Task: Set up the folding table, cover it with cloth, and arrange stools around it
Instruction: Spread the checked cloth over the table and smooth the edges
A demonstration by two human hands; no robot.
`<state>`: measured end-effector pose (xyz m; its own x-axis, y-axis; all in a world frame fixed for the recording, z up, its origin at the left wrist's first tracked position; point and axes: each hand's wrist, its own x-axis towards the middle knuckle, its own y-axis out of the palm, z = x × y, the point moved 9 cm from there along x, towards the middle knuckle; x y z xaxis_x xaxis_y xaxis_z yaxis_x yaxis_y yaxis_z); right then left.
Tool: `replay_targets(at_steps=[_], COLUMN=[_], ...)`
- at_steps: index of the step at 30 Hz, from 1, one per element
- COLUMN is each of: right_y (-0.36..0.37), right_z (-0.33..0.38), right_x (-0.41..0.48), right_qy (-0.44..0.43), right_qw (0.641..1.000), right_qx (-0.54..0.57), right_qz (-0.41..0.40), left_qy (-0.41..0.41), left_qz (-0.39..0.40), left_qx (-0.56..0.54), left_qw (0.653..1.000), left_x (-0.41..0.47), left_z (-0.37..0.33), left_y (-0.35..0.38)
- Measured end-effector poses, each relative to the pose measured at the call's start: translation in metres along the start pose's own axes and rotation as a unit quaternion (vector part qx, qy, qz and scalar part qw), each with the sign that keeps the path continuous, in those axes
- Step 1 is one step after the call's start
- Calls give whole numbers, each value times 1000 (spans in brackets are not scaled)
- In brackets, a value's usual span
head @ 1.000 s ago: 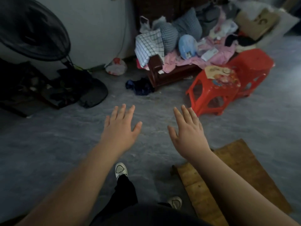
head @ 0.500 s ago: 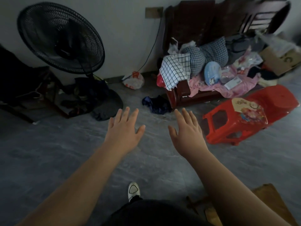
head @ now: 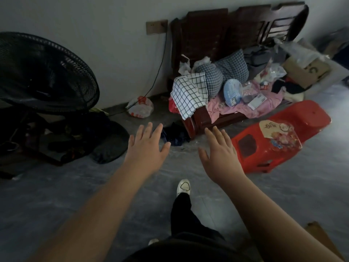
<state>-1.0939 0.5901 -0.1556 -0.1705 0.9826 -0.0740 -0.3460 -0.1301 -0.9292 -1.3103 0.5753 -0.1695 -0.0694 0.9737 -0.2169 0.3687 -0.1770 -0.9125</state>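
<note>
Hands apart, empty, fingers spread, palms down over grey floor point(head: 56, 195): left hand point(head: 146, 151), right hand point(head: 220, 157). Two red stools point(head: 264, 146) just right of right hand, before wooden bench point(head: 200, 118) piled with checked cloth point(head: 188, 95). Black fan point(head: 43, 72) far left.

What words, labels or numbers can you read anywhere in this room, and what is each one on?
"C": a single large dark letter-like mark on the cardboard box at the far end of the bench; nothing more of it is legible.
Sticker on the seat of the near red stool: decorative script, too blurred to read.
White packet on the pink cloth: print too small to read.
Round blue fan: print too small to read.
</note>
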Motion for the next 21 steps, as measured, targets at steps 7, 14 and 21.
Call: replay_targets(at_steps=[7, 14, 21], right_y=[13, 46, 118], right_z=[-41, -96, -180], right_x=[124, 279, 397], right_qy=[8, 11, 88], right_qw=[1000, 996, 984], right_qx=[24, 37, 49], right_qz=[5, 82, 145], left_qy=[4, -18, -23], left_qz=[3, 46, 111], left_qx=[33, 27, -11], left_qw=[999, 998, 993], left_x=[132, 277, 404], left_z=[-22, -46, -59], left_y=[5, 39, 125])
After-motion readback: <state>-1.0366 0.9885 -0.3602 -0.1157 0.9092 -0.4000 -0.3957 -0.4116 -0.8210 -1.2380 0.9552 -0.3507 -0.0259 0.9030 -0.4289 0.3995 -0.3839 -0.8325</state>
